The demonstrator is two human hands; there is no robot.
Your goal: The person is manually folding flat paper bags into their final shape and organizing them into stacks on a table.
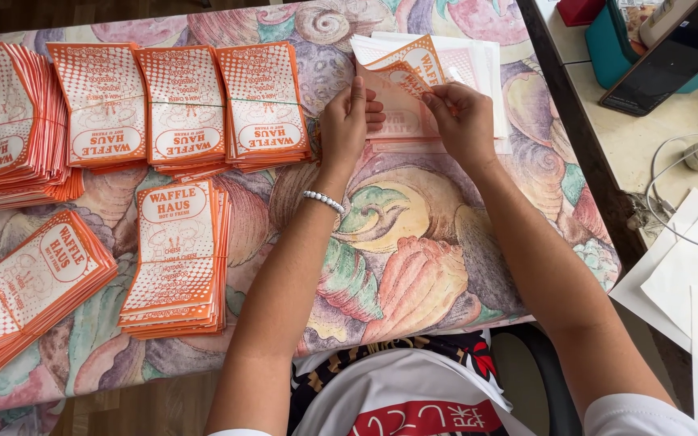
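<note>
My one camera sits on the head, looking steeply down and forward at the table [414, 218], close above both forearms.

Bag stacks [179, 105] left on table [414, 242]; loose pile [478, 64] behind hands; phone [672, 52] far right.

I count six finished stacks of orange-and-white printed paper bags [175, 258] on my tabletop [414, 242], plus one flat pile of unfolded white sheets [478, 73]. One white beaded bracelet [322, 200] sits on my left wrist. To the right I see one dark tablet [672, 56] and one white cable [672, 186].
</note>
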